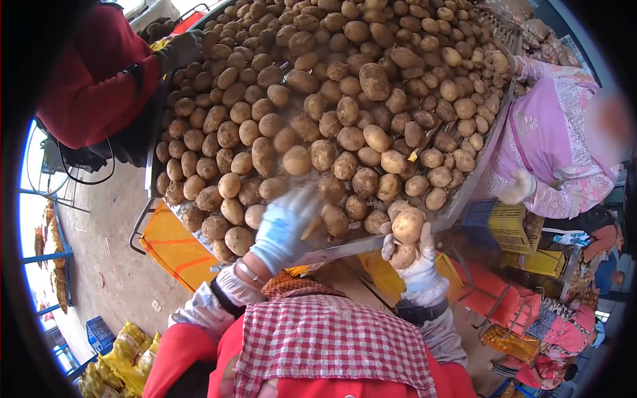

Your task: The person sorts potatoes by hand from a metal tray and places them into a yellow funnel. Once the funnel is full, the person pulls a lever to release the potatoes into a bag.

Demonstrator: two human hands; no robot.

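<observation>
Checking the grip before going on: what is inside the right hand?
The right hand holds at least two potatoes, one nearer the wrist. They cover most of the palm, so anything small behind them cannot be seen.

Floor (109, 245): bare, grey-brown, scattered scraps. Blue metal frame (58, 254), at left, bright daylight behind it. Blue crate (100, 334), on the floor, lower left. Yellow crate (509, 229), at right. Red sheeting (488, 286), lower right. Walls: possibly beyond the frame, too washed out to tell.
</observation>
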